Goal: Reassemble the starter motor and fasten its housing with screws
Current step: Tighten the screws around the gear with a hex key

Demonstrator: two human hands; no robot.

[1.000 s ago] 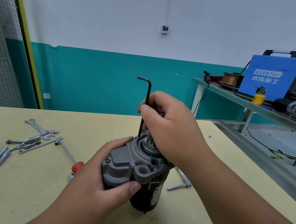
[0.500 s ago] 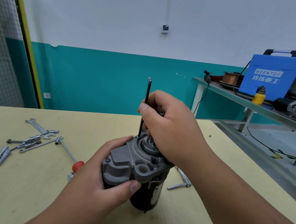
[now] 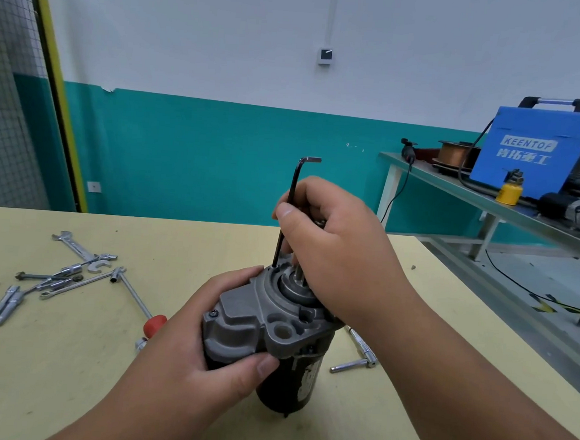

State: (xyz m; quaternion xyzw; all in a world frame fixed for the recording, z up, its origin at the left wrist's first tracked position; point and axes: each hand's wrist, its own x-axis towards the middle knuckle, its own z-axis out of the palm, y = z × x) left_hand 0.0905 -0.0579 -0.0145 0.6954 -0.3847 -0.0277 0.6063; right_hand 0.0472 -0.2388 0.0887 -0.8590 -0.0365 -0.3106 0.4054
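The starter motor (image 3: 267, 331) stands upright on the table (image 3: 63, 393), near its front edge, between 2 hands: the left hand (image 3: 204, 348) grips its left side, the right hand (image 3: 331, 243) sits over its top. The hex key (image 3: 287, 216) rises from the housing's far left corner, pinched by the right hand. Loose wrenches (image 3: 74, 246) lie on the table well to the left. A socket bar (image 3: 358, 350) lies just right of the motor. Behind and to the right, a side bench (image 3: 432, 176) carries a welder (image 3: 540, 151), a wire spool (image 3: 454, 154) left of it and a can (image 3: 509, 190) in front
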